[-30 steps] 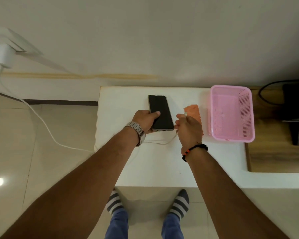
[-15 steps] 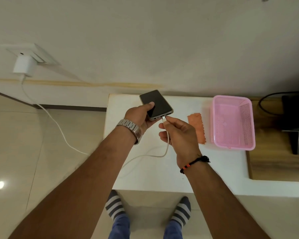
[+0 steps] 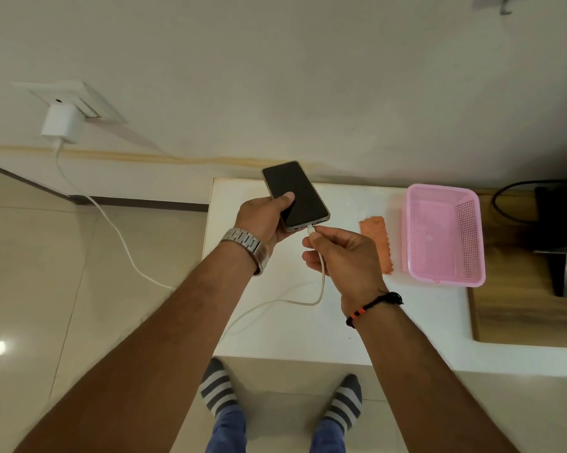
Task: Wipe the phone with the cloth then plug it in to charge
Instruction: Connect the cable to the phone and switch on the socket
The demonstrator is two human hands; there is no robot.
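Note:
My left hand [image 3: 264, 219] grips a black phone [image 3: 300, 191] above the white table [image 3: 275, 328], thumb resting on its dark screen. My right hand [image 3: 342, 256] pinches the plug end of a white charging cable [image 3: 321, 279] right at the phone's bottom edge. Whether the plug sits inside the port is unclear. The cable loops over the table and runs left across the floor to a white charger [image 3: 63, 124] in a wall socket. An orange cloth [image 3: 378, 238] lies flat on the table, right of my right hand.
A pink plastic basket [image 3: 445, 235] stands on the table beside the cloth. A wooden surface [image 3: 520, 308] with a dark device and black cord lies at the far right. My striped-sock feet stand on the tiled floor at the table's front edge.
The phone was lifted off the table by my left hand. My right hand left the cloth, picked up the cable end and brought it to the phone's bottom edge.

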